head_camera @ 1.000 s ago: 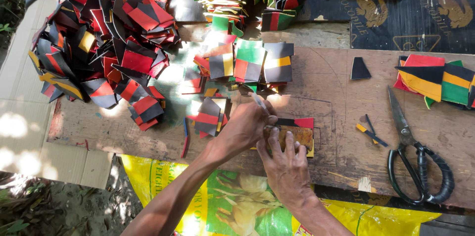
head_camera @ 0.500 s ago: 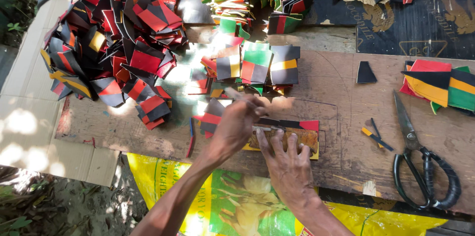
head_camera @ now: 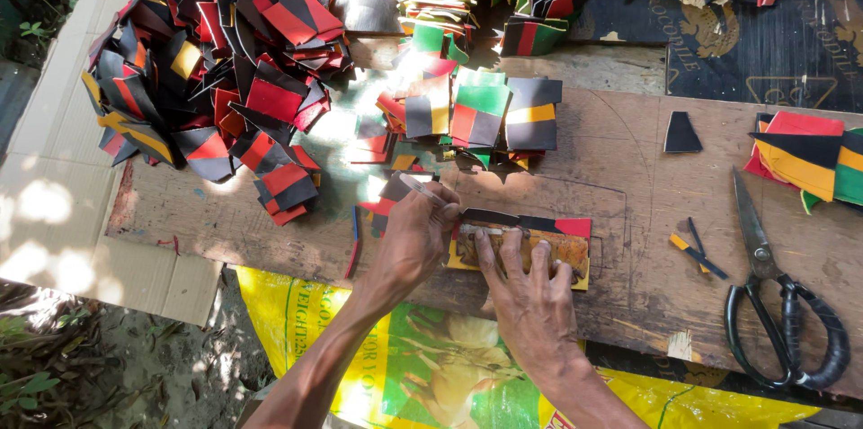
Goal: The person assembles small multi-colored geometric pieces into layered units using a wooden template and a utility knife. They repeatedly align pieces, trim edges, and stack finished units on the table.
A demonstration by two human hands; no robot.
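My left hand (head_camera: 409, 236) grips a slim blade-like tool (head_camera: 421, 186), its tip at the upper left edge of a worn brown rectangular block (head_camera: 566, 249). My right hand (head_camera: 530, 290) lies flat on that block with its fingers spread, pressing it down. Under the block is a layered piece of black, red and yellow sheet (head_camera: 573, 227), resting on the wooden board (head_camera: 629, 186). Part of the block is hidden by my right fingers.
A big heap of red, black and yellow cut pieces (head_camera: 225, 78) lies at the left, with neat stacks (head_camera: 485, 110) behind my hands. Large scissors (head_camera: 773, 303) and small scraps (head_camera: 692, 249) lie to the right. A striped stack (head_camera: 809, 159) sits far right. A yellow sack (head_camera: 422, 366) lies below the board.
My left hand with the tool has shifted slightly left and down along the block's edge. My right hand has stayed pressed on the block.
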